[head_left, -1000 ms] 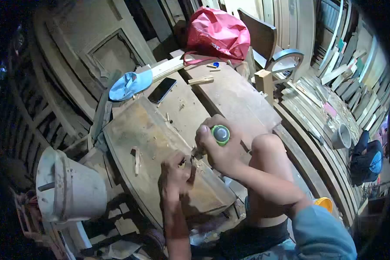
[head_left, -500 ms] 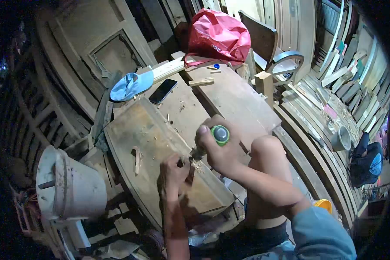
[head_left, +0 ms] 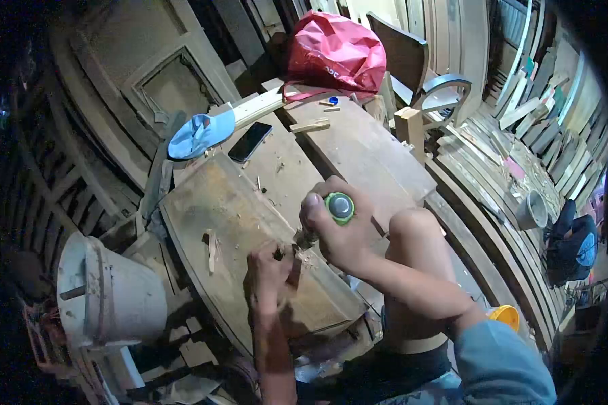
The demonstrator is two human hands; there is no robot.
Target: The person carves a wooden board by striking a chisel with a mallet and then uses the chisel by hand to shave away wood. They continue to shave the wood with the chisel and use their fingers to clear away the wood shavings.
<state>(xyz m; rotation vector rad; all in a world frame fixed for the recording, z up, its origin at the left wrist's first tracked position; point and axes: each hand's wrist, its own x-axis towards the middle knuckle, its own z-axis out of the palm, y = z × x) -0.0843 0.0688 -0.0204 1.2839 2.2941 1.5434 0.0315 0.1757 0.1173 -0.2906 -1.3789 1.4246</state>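
Observation:
My right hand (head_left: 344,226) is wrapped round the green handle (head_left: 339,208) of a tool, its end cap facing up. The tool's metal shaft (head_left: 307,237) points down to the wooden panel (head_left: 236,209), where small shavings (head_left: 309,259) lie. Just left of the shaft, my left hand (head_left: 269,270) is curled against a small dark brown piece (head_left: 294,266) on the panel. How its fingertips hold this piece is hard to make out. A wood sliver (head_left: 212,253) lies on the panel to the left.
Beyond the panel are a phone (head_left: 250,142), a blue cap (head_left: 201,135) and a pink bag (head_left: 338,54). A white bucket (head_left: 132,297) stands at the left. My bent knee (head_left: 419,243) is right of my right hand. Long boards (head_left: 486,243) lie farther right.
The view has shifted slightly. Both hands stay in nearly the same places, with the tool still in my right hand.

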